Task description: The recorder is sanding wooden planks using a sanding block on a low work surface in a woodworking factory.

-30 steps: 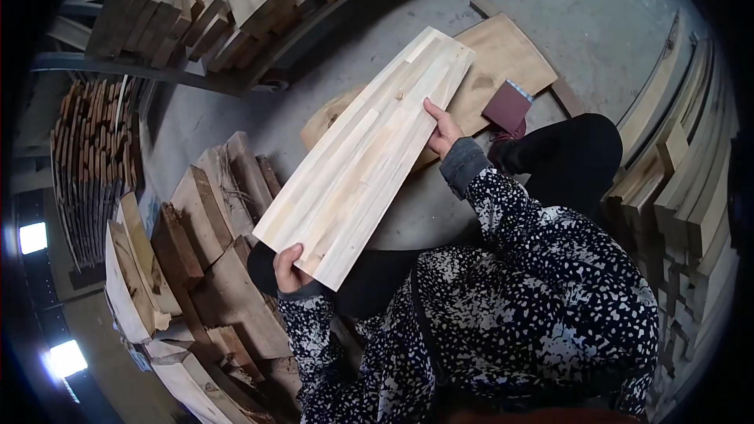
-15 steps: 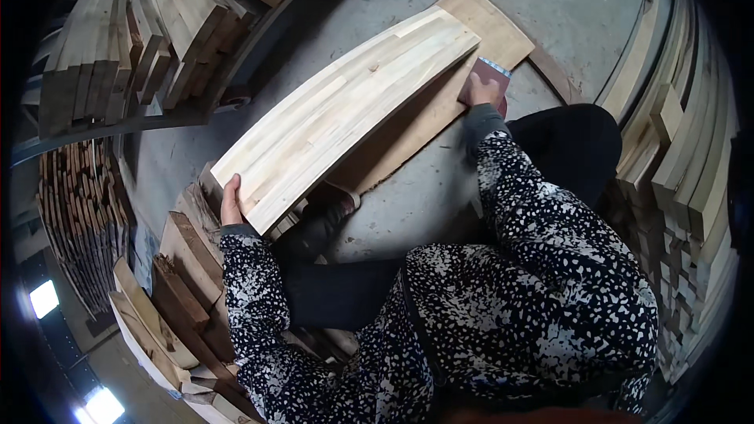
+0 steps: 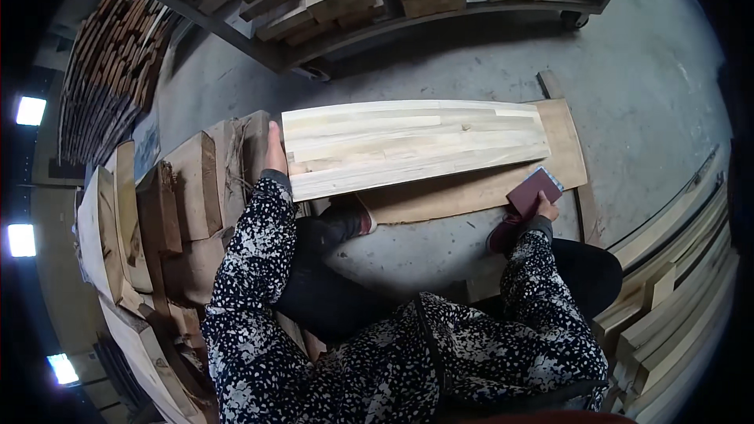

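A pale, edge-glued wooden panel [image 3: 408,145] with a gently curved far edge lies lengthwise in front of me. My left hand [image 3: 276,151] grips its left end, the fingers along the end edge and partly hidden. Off the panel's right near corner, my right hand [image 3: 547,208] holds a reddish-brown sandpaper block [image 3: 535,192] with a blue and white edge. The block is apart from the panel. Under the panel is a wider tan board [image 3: 565,137], showing at the right and along the near side.
Rough timber offcuts [image 3: 192,180] are stacked at my left. A wheeled metal rack [image 3: 345,35] loaded with boards stands beyond the panel. Long planks [image 3: 675,318] are piled at the right. A thin wooden strip [image 3: 587,216] lies beneath the tan board. My shoes are close to its near edge.
My view has swung round, so the panel now lies nearly level across it. The right hand has drawn back from the panel's corner, and the sandpaper block shows more of its face.
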Action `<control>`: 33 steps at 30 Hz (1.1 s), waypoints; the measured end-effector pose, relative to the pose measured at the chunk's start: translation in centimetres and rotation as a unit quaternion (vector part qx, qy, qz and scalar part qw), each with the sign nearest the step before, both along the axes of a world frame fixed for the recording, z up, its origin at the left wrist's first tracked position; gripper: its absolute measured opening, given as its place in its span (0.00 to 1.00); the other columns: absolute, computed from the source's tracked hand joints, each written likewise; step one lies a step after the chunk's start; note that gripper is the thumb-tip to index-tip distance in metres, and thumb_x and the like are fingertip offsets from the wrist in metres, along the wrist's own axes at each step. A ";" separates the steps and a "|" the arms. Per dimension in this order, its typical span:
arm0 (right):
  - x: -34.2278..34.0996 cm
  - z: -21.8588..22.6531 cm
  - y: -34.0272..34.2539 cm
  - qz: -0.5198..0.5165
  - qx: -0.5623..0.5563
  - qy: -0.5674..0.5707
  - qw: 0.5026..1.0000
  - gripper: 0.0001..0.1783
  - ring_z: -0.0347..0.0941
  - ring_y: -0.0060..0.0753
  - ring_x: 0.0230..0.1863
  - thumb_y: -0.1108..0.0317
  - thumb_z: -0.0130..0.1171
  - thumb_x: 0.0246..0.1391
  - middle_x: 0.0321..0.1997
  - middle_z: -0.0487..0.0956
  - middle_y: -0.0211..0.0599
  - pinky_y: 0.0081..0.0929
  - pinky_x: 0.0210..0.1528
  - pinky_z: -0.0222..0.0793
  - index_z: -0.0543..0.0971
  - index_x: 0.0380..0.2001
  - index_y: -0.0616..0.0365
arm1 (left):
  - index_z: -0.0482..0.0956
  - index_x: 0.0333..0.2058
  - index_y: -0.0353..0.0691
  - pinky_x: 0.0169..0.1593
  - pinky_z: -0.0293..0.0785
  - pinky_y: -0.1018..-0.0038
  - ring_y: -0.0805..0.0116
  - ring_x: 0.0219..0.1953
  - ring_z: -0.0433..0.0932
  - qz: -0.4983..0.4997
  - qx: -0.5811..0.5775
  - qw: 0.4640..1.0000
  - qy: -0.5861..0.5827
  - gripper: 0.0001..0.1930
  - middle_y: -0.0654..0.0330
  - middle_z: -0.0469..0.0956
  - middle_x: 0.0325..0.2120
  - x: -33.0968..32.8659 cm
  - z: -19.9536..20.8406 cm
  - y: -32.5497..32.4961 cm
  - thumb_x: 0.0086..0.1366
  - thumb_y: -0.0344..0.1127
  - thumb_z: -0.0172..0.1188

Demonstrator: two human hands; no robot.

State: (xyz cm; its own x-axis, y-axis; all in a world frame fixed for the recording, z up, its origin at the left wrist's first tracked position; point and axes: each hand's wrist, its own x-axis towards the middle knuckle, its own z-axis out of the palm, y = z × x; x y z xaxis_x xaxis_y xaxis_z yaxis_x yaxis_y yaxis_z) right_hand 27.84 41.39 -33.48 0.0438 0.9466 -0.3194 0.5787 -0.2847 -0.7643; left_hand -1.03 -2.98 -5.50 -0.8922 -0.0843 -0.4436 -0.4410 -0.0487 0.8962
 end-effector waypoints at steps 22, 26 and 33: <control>-15.0 25.6 -26.9 0.687 0.283 0.165 0.649 0.27 0.40 0.45 0.64 0.64 0.45 0.51 0.62 0.51 0.41 0.49 0.60 0.28 0.57 0.57 0.42 | 0.69 0.44 0.33 0.44 0.67 0.74 0.65 0.40 0.72 -0.067 -0.026 0.997 0.001 0.31 0.53 0.72 0.40 -0.5 2.1 1.7 0.57 0.58 0.45; -14.7 31.6 -31.7 0.709 0.316 0.196 0.599 0.30 0.37 0.43 0.65 0.64 0.48 0.49 0.63 0.48 0.38 0.48 0.61 0.26 0.55 0.57 0.42 | 0.69 0.43 0.32 0.44 0.68 0.72 0.63 0.39 0.73 -0.137 0.141 0.978 -0.065 0.31 0.51 0.73 0.40 -3.3 1.2 0.2 0.57 0.59 0.43; -12.1 20.0 -19.9 0.666 0.284 0.098 0.683 0.28 0.39 0.45 0.64 0.63 0.46 0.52 0.62 0.49 0.41 0.52 0.60 0.27 0.55 0.57 0.38 | 0.67 0.44 0.31 0.43 0.69 0.70 0.61 0.38 0.74 -0.016 0.160 0.986 -0.046 0.34 0.48 0.73 0.39 -0.4 2.4 1.9 0.57 0.61 0.39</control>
